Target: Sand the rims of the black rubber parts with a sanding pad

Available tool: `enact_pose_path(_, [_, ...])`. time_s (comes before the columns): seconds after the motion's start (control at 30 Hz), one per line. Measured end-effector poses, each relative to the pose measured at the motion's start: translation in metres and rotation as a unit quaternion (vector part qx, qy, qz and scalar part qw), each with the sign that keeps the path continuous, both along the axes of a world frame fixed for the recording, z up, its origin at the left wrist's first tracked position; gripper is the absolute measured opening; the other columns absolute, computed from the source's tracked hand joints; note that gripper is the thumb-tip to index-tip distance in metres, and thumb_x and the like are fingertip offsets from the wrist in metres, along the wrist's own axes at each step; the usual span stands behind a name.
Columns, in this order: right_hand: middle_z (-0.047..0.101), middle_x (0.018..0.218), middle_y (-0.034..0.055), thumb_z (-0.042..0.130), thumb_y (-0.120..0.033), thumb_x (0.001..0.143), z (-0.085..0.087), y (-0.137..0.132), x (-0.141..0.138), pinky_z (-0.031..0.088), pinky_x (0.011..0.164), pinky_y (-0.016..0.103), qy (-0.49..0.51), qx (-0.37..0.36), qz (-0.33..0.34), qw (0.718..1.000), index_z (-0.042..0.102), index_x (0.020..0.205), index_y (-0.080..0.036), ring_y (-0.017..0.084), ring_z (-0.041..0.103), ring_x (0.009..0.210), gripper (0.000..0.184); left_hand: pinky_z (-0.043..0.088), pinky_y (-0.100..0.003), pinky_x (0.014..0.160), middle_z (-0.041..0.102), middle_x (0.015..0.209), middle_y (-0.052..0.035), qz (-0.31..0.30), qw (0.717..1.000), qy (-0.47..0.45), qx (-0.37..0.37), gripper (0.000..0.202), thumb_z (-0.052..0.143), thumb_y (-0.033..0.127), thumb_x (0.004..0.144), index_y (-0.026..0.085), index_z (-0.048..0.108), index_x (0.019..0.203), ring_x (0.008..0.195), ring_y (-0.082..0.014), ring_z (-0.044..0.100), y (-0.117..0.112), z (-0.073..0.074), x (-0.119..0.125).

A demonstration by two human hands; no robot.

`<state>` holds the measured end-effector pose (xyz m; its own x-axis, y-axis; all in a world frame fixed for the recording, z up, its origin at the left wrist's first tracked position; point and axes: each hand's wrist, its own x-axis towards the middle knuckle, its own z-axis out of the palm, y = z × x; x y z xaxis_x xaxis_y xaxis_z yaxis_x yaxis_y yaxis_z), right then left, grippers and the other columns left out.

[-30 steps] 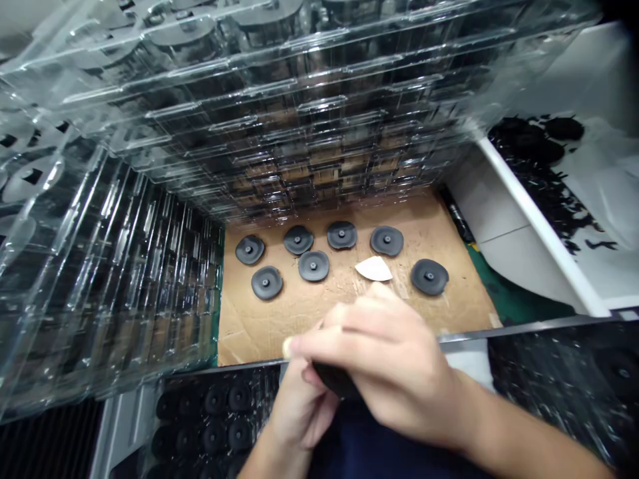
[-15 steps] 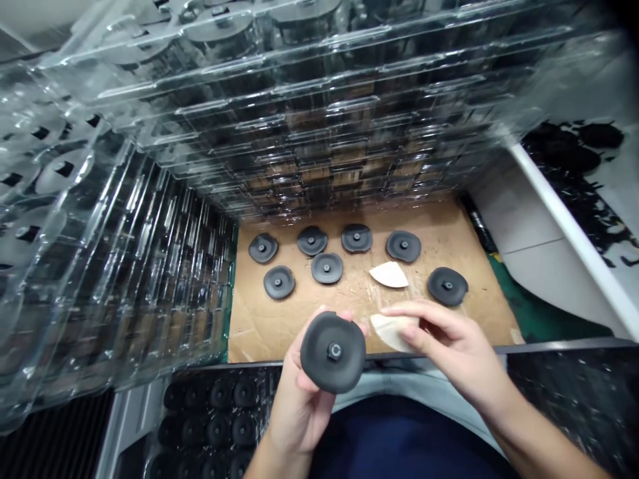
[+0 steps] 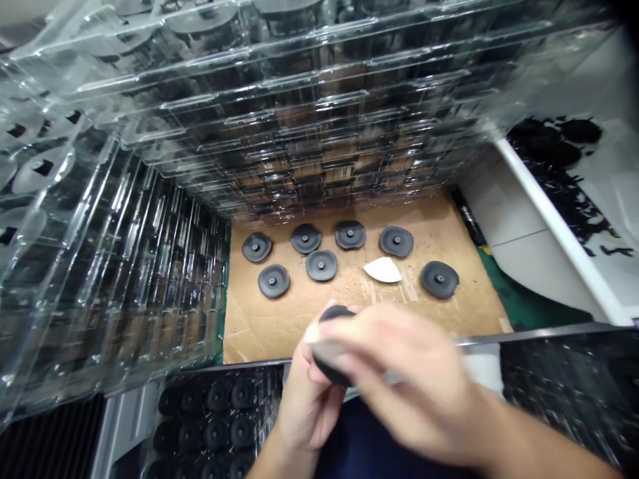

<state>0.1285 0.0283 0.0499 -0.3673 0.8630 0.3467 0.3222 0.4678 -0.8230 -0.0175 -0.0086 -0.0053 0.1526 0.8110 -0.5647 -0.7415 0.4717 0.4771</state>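
Observation:
My left hand grips a black rounded disc by its edge, low in front of my body. My right hand, smeared by motion, pinches a whitish wedge-shaped pad across the disc's face and covers much of it. Whether the pad presses on the disc I cannot tell. Beyond my hands, a second white wedge-shaped pad lies on the cardboard. Around it rest several similar black discs, each with a small central hub; one disc lies farther right.
Tall stacks of clear plastic trays wall in the back and left side. A white bin with loose black pieces stands at right. Below the table edge on the left is a tray of black discs.
My right hand has moved left with the white pad, from beside the disc to over its face. The disc in my left hand now appears turned and partly covered.

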Motion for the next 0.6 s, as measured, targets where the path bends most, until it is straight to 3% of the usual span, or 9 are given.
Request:
enact_pose_path(0.07, [0.068, 0.087, 0.0058, 0.047, -0.009, 0.087, 0.005, 0.000, -0.009, 0.050, 0.069, 0.024, -0.027, -0.035, 0.078, 0.996, 0.063, 0.102, -0.011, 0.014, 0.061, 0.075, 0.022, 0.045, -0.033, 0.097, 0.068, 0.108, -0.0033, 0.006, 1.000, 0.008, 0.007, 0.051, 0.081, 0.031, 0.058, 0.025, 0.066, 0.105, 0.100, -0.0213, 0.063, 0.000, -0.002, -0.001])
enact_pose_path(0.13, [0.066, 0.084, 0.0032, 0.047, -0.008, 0.086, 0.003, 0.000, -0.014, 0.049, 0.064, 0.022, -0.074, -0.106, 0.113, 0.985, 0.065, 0.099, -0.015, 0.012, 0.059, 0.072, 0.023, 0.048, -0.031, 0.092, 0.069, 0.106, -0.0023, 0.015, 0.999, 0.028, 0.003, 0.051, 0.082, 0.028, 0.056, 0.026, 0.066, 0.104, 0.100, -0.0213, 0.063, 0.000, -0.003, -0.002])
enact_pose_path(0.17, [0.065, 0.083, 0.0030, 0.047, -0.008, 0.086, 0.001, 0.001, -0.016, 0.048, 0.064, 0.022, -0.087, -0.116, 0.107, 0.984, 0.065, 0.098, -0.015, 0.013, 0.059, 0.072, 0.023, 0.049, -0.029, 0.090, 0.069, 0.107, -0.0030, 0.013, 0.999, 0.036, 0.000, 0.055, 0.083, 0.029, 0.054, 0.026, 0.065, 0.106, 0.101, -0.0219, 0.063, 0.000, -0.002, -0.001])
enact_pose_path(0.3, [0.064, 0.081, 0.0081, 0.043, -0.009, 0.088, -0.001, 0.003, -0.018, 0.049, 0.072, 0.028, -0.021, -0.007, 0.034, 0.999, 0.062, 0.106, -0.005, 0.016, 0.058, 0.074, 0.027, 0.049, -0.023, 0.087, 0.069, 0.105, -0.0039, -0.021, 0.999, 0.032, -0.004, 0.052, 0.081, 0.031, 0.058, 0.024, 0.065, 0.107, 0.104, -0.0197, 0.061, 0.003, 0.008, 0.002])
enact_pose_path(0.43, [0.065, 0.083, 0.0009, 0.048, -0.007, 0.087, 0.008, -0.003, 0.001, 0.046, 0.067, 0.017, -0.040, -0.125, 0.122, 0.984, 0.064, 0.099, -0.014, 0.008, 0.058, 0.073, 0.021, 0.050, -0.020, 0.082, 0.072, 0.099, -0.0012, -0.020, 1.000, -0.010, 0.019, 0.045, 0.084, 0.024, 0.053, 0.023, 0.070, 0.096, 0.093, -0.0158, 0.065, 0.007, 0.013, 0.001])
enact_pose_path(0.5, [0.063, 0.077, -0.0014, 0.050, -0.007, 0.086, 0.011, -0.006, 0.011, 0.043, 0.060, 0.017, -0.105, -0.144, 0.069, 0.982, 0.064, 0.095, -0.017, 0.008, 0.057, 0.067, 0.020, 0.050, -0.016, 0.079, 0.072, 0.098, -0.0006, -0.035, 0.998, -0.041, 0.016, 0.046, 0.085, 0.024, 0.049, 0.024, 0.071, 0.093, 0.090, -0.0135, 0.065, 0.008, 0.012, 0.001])
enact_pose_path(0.6, [0.060, 0.069, 0.0014, 0.045, -0.008, 0.087, 0.008, -0.002, 0.013, 0.040, 0.058, 0.024, -0.173, -0.023, -0.024, 0.984, 0.065, 0.094, -0.014, 0.012, 0.053, 0.062, 0.022, 0.049, -0.017, 0.084, 0.071, 0.098, -0.0012, -0.041, 0.999, -0.029, -0.018, 0.054, 0.086, 0.031, 0.047, 0.025, 0.070, 0.098, 0.094, -0.0147, 0.064, 0.007, 0.012, 0.003])
